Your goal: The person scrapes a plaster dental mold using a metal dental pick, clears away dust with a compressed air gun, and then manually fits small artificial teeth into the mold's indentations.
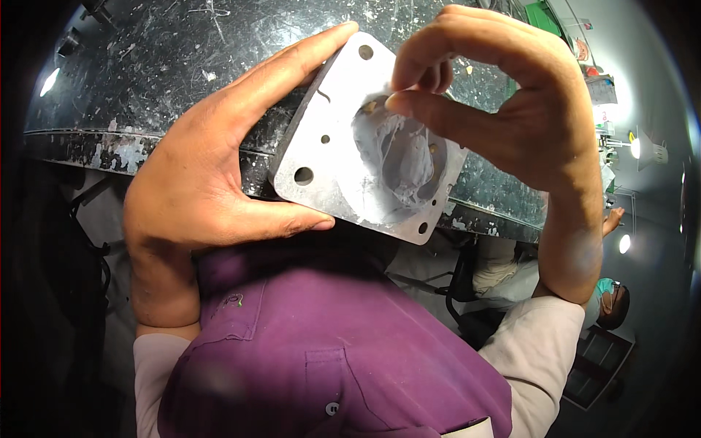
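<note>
A squarish grey metal casting [337, 164] is held tilted over the bench's near edge. It has round holes near its corners and a large rounded cavity [387, 171] with smeared, shiny walls. My left hand [193, 157] grips the casting from the left, with the thumb along the near edge and the fingers along the far left edge. Over the cavity's far rim, my right hand [522, 102] is closed in a pinch, thumb and forefinger touching or almost touching the metal. Whatever lies between those fingertips is too small or hidden to make out.
The black workbench [175, 69] is scratched, with chipped paint along its near edge. A green object [544, 18] sits at the far right. Another person [612, 303] is at the right beyond my arm, near a lit lamp [642, 148].
</note>
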Motion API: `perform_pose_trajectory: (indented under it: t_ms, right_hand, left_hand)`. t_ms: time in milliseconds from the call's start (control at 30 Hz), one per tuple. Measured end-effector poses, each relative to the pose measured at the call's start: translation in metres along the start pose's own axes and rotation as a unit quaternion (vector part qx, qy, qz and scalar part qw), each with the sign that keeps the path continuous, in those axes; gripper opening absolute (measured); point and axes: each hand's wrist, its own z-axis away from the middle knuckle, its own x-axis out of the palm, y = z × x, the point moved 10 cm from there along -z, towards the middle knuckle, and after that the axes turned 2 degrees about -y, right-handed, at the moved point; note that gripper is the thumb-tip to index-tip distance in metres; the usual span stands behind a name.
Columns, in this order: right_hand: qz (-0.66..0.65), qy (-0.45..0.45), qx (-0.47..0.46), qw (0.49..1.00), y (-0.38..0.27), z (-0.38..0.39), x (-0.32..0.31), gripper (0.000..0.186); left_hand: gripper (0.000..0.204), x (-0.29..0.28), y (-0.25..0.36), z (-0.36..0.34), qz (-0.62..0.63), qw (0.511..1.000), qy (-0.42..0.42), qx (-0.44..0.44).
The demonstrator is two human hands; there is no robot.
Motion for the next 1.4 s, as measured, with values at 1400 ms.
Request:
perform_pose_trajectory:
  t_ms: [1400]
  right_hand:
    - [0.014, 0.081, -0.087, 0.993, 0.001, 0.008, 0.002, 0.027]
  left_hand:
    - [0.119, 0.002, -0.012, 0.001, 0.098, 0.992, 0.003, 0.076]
